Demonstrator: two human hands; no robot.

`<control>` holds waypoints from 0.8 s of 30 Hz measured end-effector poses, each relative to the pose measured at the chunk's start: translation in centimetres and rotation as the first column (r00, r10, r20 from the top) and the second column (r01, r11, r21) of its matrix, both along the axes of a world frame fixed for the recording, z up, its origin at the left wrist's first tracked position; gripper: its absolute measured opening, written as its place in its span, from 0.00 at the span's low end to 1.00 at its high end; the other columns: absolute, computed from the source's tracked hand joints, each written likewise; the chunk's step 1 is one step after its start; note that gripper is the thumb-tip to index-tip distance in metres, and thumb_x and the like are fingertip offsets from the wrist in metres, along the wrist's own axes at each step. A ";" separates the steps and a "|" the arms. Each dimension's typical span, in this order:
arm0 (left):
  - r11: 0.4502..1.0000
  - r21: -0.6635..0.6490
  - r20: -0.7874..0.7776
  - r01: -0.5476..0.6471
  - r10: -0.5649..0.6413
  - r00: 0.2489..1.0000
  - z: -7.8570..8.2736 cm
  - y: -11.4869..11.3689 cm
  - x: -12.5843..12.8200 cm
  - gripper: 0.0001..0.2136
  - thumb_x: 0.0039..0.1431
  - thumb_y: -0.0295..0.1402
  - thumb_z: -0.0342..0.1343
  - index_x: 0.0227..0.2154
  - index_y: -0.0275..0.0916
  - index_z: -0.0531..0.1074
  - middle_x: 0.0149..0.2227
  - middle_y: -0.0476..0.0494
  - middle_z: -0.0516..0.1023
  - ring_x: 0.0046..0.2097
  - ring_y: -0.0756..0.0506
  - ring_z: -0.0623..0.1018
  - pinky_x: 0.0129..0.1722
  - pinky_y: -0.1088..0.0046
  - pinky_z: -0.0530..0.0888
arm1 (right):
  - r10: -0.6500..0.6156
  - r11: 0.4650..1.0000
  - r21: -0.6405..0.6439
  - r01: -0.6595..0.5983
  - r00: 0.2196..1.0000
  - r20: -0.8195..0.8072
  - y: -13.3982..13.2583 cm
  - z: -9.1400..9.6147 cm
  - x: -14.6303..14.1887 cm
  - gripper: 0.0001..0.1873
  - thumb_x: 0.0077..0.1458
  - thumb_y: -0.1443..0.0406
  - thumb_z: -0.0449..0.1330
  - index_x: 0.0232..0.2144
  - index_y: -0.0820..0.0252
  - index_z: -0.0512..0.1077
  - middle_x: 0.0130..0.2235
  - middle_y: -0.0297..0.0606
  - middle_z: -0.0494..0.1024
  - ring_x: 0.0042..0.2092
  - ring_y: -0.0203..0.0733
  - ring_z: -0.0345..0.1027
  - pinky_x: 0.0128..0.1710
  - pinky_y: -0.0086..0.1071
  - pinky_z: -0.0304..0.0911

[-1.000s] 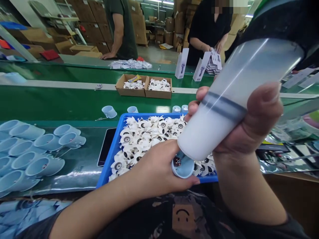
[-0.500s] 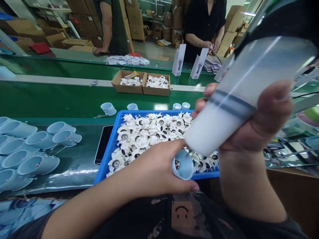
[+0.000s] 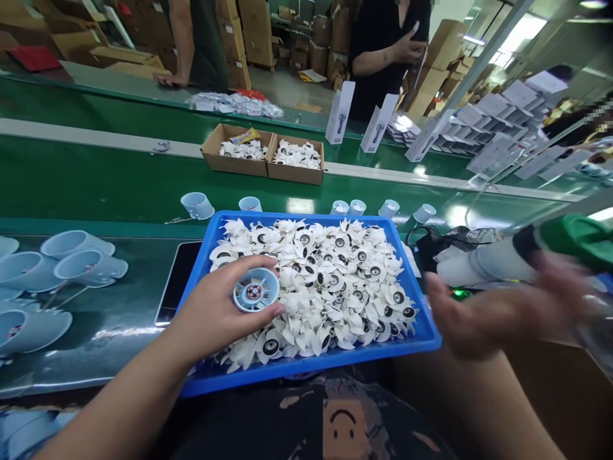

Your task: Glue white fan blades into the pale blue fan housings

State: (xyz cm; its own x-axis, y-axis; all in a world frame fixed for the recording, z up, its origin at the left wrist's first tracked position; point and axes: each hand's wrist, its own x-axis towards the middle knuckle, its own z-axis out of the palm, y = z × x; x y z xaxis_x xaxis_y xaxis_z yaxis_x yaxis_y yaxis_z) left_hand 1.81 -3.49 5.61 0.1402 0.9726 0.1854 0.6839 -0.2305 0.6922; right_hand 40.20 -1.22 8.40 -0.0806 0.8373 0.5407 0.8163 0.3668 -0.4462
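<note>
Left hand (image 3: 218,297) wrapped round light-blue cup (image 3: 256,291), mouth facing camera, over left part of blue tray (image 3: 311,366). Right hand (image 3: 502,316) blurred by white bottle (image 3: 500,260), can't tell if gripping. Loosened hold could drop cup among white fan wheels (image 3: 330,281); a knock might topple tilted bottle. Tablet (image 3: 175,281) left, cardboard boxes (image 3: 294,174) far, cables (image 3: 426,237) crowding right

A cup (image 3: 256,291) sat in the left hand (image 3: 215,299), over a tray (image 3: 311,366) of fan blades (image 3: 330,281). More cups (image 3: 89,266) lay left of that hand; a bottle (image 3: 495,262) was just beyond the right hand (image 3: 502,313), two cartons (image 3: 294,173) ahead of both.
</note>
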 end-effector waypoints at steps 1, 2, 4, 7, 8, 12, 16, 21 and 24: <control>1.000 0.012 0.011 0.000 0.000 1.000 0.0 0.0 0.1 0.28 0.51 0.57 0.63 0.51 0.48 0.70 0.47 0.43 0.79 0.47 0.36 0.79 0.51 0.56 0.75 | 0.003 1.000 0.002 -0.003 0.994 0.114 1.2 -0.2 -1.0 0.14 0.60 0.61 0.64 0.49 0.48 0.76 0.56 0.41 0.72 0.63 0.63 0.57 0.62 0.57 0.57; 1.000 0.020 0.014 0.010 -0.010 1.000 -0.1 0.0 0.1 0.28 0.51 0.57 0.63 0.51 0.49 0.70 0.47 0.43 0.79 0.47 0.36 0.79 0.51 0.57 0.75 | 0.027 0.999 -0.034 -0.017 0.944 0.329 2.7 -0.4 -1.7 0.15 0.64 0.62 0.58 0.52 0.50 0.75 0.57 0.41 0.71 0.62 0.59 0.59 0.63 0.57 0.55; 0.999 0.024 0.000 0.030 -0.030 1.000 -0.2 0.0 -0.1 0.28 0.50 0.56 0.64 0.50 0.49 0.70 0.48 0.44 0.79 0.47 0.36 0.80 0.49 0.59 0.76 | 0.085 0.989 -0.144 -0.017 0.876 0.475 6.2 -1.0 -2.4 0.17 0.67 0.67 0.52 0.54 0.58 0.74 0.56 0.45 0.72 0.58 0.55 0.64 0.62 0.53 0.59; 1.000 -0.007 -0.018 0.015 -0.015 1.000 -0.4 -0.1 -0.7 0.27 0.49 0.56 0.65 0.49 0.49 0.71 0.48 0.43 0.78 0.45 0.36 0.80 0.44 0.60 0.77 | 0.196 0.946 -0.323 0.005 0.786 0.587 10.5 -1.5 -2.4 0.14 0.66 0.70 0.55 0.51 0.63 0.75 0.51 0.47 0.74 0.50 0.49 0.70 0.55 0.45 0.67; 1.000 -0.024 -0.012 0.000 -0.001 1.000 -0.3 -0.1 -0.8 0.27 0.49 0.56 0.65 0.48 0.48 0.71 0.48 0.42 0.78 0.44 0.36 0.80 0.43 0.60 0.77 | 0.224 0.929 -0.369 0.023 0.758 0.612 11.3 -1.5 -2.4 0.12 0.66 0.70 0.57 0.50 0.63 0.75 0.50 0.46 0.74 0.49 0.47 0.71 0.54 0.44 0.68; 0.995 -0.102 -0.006 -0.020 0.019 1.000 0.4 -0.2 -0.5 0.28 0.49 0.58 0.63 0.47 0.46 0.71 0.48 0.41 0.77 0.45 0.35 0.79 0.42 0.59 0.77 | 0.276 0.870 -0.481 0.109 0.701 0.657 12.9 -1.1 -3.5 0.10 0.66 0.64 0.63 0.47 0.64 0.73 0.49 0.42 0.73 0.49 0.45 0.69 0.53 0.46 0.68; 0.984 -0.177 0.035 -0.017 0.023 0.999 1.4 -0.3 0.5 0.28 0.51 0.55 0.63 0.50 0.45 0.68 0.48 0.40 0.76 0.43 0.36 0.79 0.40 0.61 0.77 | 0.229 0.817 -0.552 0.166 0.785 0.575 13.7 -0.7 -4.2 0.11 0.66 0.61 0.63 0.44 0.64 0.73 0.47 0.42 0.73 0.50 0.46 0.68 0.54 0.46 0.67; 0.968 -0.242 0.135 0.066 -0.034 0.990 1.9 -1.1 1.2 0.26 0.56 0.43 0.59 0.56 0.48 0.61 0.51 0.41 0.74 0.42 0.40 0.80 0.36 0.66 0.77 | 0.156 0.794 -0.605 -0.065 0.983 0.099 11.1 0.4 -3.9 0.12 0.65 0.59 0.59 0.44 0.62 0.68 0.48 0.47 0.70 0.52 0.51 0.65 0.56 0.50 0.64; 0.974 -0.217 0.172 0.072 -0.034 0.985 2.1 -1.2 1.8 0.26 0.56 0.44 0.60 0.56 0.48 0.62 0.52 0.42 0.74 0.44 0.40 0.80 0.38 0.65 0.77 | 0.239 0.680 -0.588 -0.438 0.890 -0.388 6.6 0.8 -5.0 0.20 0.64 0.49 0.53 0.49 0.56 0.61 0.47 0.45 0.71 0.49 0.47 0.69 0.53 0.47 0.68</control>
